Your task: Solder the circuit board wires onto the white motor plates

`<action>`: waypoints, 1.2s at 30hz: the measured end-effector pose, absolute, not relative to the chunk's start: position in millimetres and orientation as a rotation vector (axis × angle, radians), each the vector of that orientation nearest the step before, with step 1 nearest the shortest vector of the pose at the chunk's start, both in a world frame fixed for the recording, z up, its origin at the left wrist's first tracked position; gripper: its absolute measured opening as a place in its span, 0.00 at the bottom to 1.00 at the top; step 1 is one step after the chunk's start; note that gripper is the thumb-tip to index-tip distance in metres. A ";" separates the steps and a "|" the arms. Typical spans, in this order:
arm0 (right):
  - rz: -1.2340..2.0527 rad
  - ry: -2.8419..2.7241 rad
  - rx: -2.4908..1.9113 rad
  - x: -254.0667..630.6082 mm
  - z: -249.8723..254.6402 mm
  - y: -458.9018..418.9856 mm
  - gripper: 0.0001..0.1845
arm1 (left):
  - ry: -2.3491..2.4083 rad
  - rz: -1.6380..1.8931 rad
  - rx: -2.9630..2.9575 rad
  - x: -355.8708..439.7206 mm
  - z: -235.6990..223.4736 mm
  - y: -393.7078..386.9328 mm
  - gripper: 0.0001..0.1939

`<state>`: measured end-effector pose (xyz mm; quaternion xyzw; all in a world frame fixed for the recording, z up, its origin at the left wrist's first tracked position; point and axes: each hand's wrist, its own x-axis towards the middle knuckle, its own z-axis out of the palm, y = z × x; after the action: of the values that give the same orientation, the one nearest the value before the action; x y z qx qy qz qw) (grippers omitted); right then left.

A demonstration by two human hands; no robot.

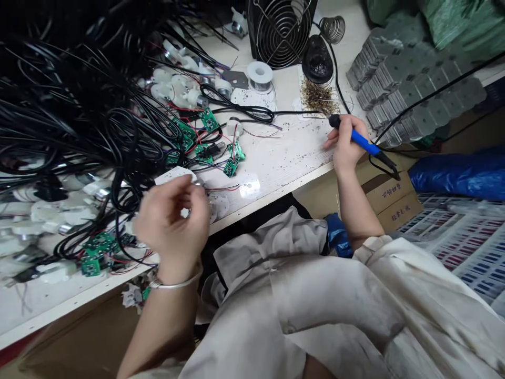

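My right hand [350,145] is closed around a blue soldering iron [365,142], its black front end pointing left over the bench and its cord trailing off behind. My left hand [171,213], slightly blurred, is curled with thumb and fingers drawn together near the bench's front edge. Whatever the fingers hold is hidden. Just beyond them a small metallic part shows, with thin red and black wires [224,188] running right. Small green circuit boards [231,167] with black cables lie farther up, beside a white geared motor [234,127].
A spool of solder wire [260,75] stands near a black fan [282,31]. Solder crumbs [317,97] lie by a dark round holder [317,60]. Stacked metal plates [410,79] rise at the right. Black cables [79,100] and white motors [63,205] crowd the left.
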<state>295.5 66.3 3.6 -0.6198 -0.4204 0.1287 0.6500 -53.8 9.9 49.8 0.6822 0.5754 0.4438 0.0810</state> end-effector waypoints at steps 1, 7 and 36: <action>0.327 -0.986 -1.416 295.9 2.6 71.6 0.27 | 1.721 1.338 2.137 -49.1 44.6 7.8 0.10; 0.311 -1.150 -1.426 299.6 -10.4 90.5 0.23 | 1.652 1.315 2.324 -36.2 23.6 -1.1 0.11; 0.728 -1.401 -1.341 202.3 -2.2 -30.5 0.22 | 1.729 0.709 2.196 -12.7 4.7 -1.3 0.18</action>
<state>202.3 -30.5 -2.2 -0.5570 -0.5816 0.3024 0.5099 -12.7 -1.3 4.7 0.7552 0.5948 0.2437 0.1286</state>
